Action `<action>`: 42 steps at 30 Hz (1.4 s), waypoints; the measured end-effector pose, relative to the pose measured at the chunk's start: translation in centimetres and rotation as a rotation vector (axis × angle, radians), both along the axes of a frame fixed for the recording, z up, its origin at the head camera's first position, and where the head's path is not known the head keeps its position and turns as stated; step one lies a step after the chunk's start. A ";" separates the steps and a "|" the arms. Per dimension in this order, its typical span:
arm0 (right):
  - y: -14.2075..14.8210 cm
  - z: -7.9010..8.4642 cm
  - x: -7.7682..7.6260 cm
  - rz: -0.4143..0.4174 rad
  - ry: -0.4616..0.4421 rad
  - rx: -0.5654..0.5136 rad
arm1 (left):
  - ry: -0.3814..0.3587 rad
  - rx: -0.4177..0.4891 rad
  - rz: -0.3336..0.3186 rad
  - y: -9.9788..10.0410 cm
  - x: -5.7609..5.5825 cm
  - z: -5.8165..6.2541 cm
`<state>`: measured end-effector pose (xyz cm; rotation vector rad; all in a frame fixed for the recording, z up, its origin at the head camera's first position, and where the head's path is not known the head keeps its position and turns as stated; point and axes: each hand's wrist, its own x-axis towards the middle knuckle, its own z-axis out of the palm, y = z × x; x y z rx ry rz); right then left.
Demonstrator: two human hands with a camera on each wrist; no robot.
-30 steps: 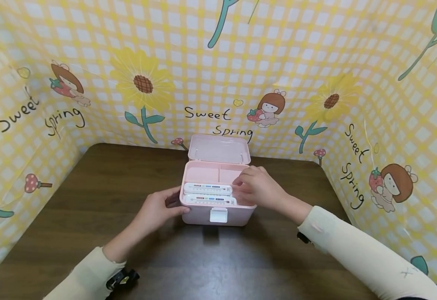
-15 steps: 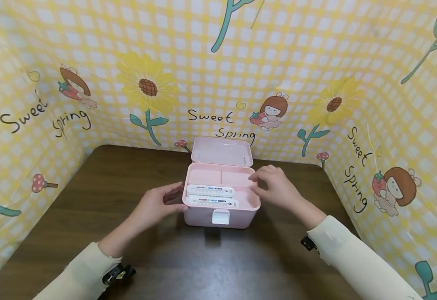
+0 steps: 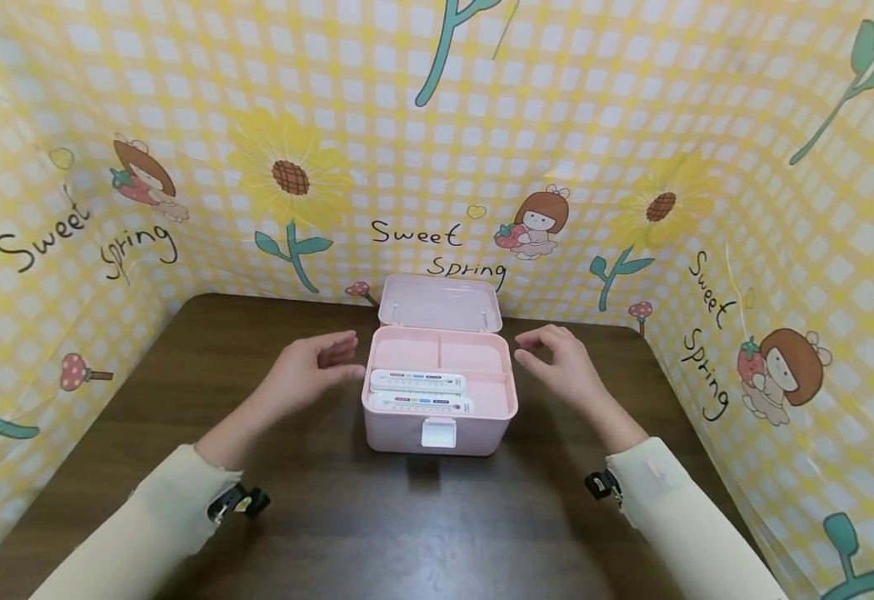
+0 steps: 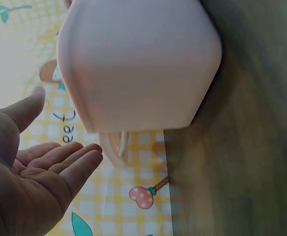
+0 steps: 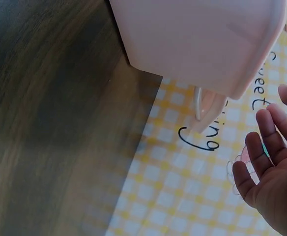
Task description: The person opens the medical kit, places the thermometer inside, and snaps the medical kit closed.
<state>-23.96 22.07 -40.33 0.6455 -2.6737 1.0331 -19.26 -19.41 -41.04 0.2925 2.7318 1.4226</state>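
A pink lidded storage box point(image 3: 440, 437) stands on the table with its lid point(image 3: 440, 304) tipped back. Two flat white thermometers point(image 3: 417, 382) with printed scales and coloured marks lie lengthwise at the left of its front compartment. My left hand point(image 3: 312, 367) is held beside the box's left wall, holding nothing, fingers extended and thumb apart. On the other side, my right hand point(image 3: 564, 367) hovers by the right rim with its fingers loosely bent and nothing in them. Both wrist views show a gap between the hand and the pink wall point(image 4: 138, 73).
A white latch point(image 3: 439, 432) hangs at the front of the box. Two back compartments are split by a thin divider point(image 3: 440, 350). The dark wooden table point(image 3: 422, 533) is enclosed on three sides by a yellow checked sheet point(image 3: 422, 150).
My right hand has come out of the box and moved to its right side. My left hand has left the box's left wall and shifted up and away. The thermometers stay in place.
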 end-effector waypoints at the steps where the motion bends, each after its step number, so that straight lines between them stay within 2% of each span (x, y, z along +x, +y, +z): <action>1: 0.0 -0.1 -0.2 -0.010 -0.009 -0.008 | -0.007 0.009 0.003 -0.1 -0.5 0.1; 6: 0.0 -0.9 -1.9 -0.053 -0.057 -0.049 | -0.007 -0.008 0.014 -0.2 -3.1 0.4; 13: -0.4 -1.8 -3.7 -0.075 -0.155 -0.164 | -0.054 -0.002 0.021 0.4 -6.3 -0.7; 18: -0.6 -2.5 -4.7 -0.073 -0.280 -0.210 | -0.083 0.015 0.019 0.9 -8.3 -1.3; 22: -0.8 -3.3 -5.5 -0.072 -0.400 -0.291 | -0.105 0.022 0.013 1.4 -9.4 -1.8; 27: -1.1 -4.5 -5.7 -0.051 -0.499 -0.338 | -0.161 0.112 -0.004 2.0 -9.9 -2.9; 30: -1.4 -5.1 -5.5 -0.030 -0.520 -0.363 | -0.177 0.184 -0.005 2.2 -9.8 -3.5; 37: -1.7 -5.7 -5.1 0.047 -0.451 -0.439 | -0.128 0.240 0.003 2.3 -9.2 -4.0; 42: -1.9 -5.9 -5.0 0.067 -0.421 -0.480 | -0.094 0.272 0.024 2.4 -8.9 -3.9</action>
